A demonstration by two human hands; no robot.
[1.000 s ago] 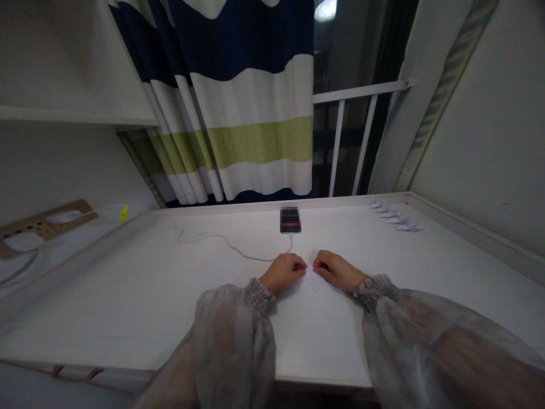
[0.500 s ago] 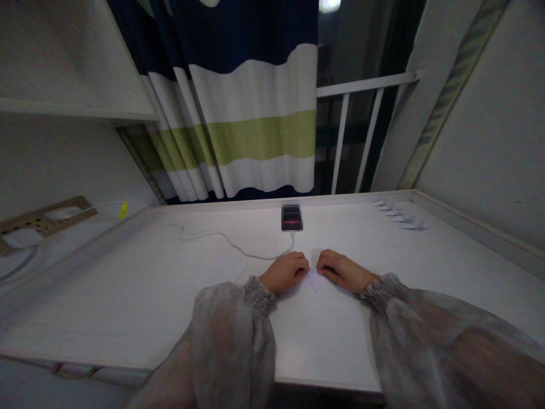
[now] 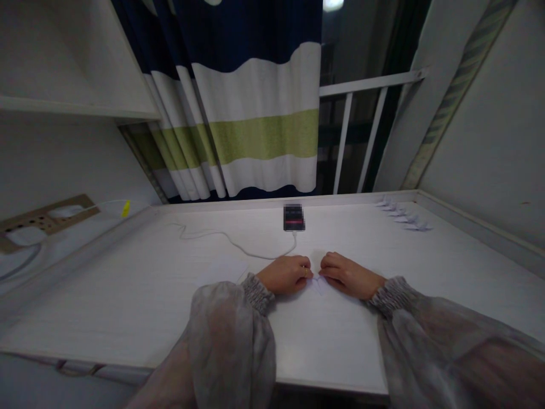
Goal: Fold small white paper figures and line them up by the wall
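Between my hands, low over the white desk point(image 3: 323, 346), is a small piece of folded white paper point(image 3: 317, 283) with pointed ends. My left hand point(image 3: 286, 274) is closed, its thumb and fingertips pinching the paper's left side. From the other side, my right hand point(image 3: 351, 277) pinches the paper's right edge with fingers bent together. The fingertips hide part of the folds. Left of my left wrist lies flat white paper point(image 3: 221, 271), faint against the desk.
A phone point(image 3: 293, 218) stands at the back of the desk, with a white cable point(image 3: 238, 245) curling left. Several folded paper figures point(image 3: 404, 217) line the back right corner. A power strip point(image 3: 49, 220) with plugs is at the left wall; a striped curtain point(image 3: 259, 136) hangs behind.
The view has shifted slightly. My hands have moved a little, and the paper's points look more spread between my fingertips. Both hands still pinch it.
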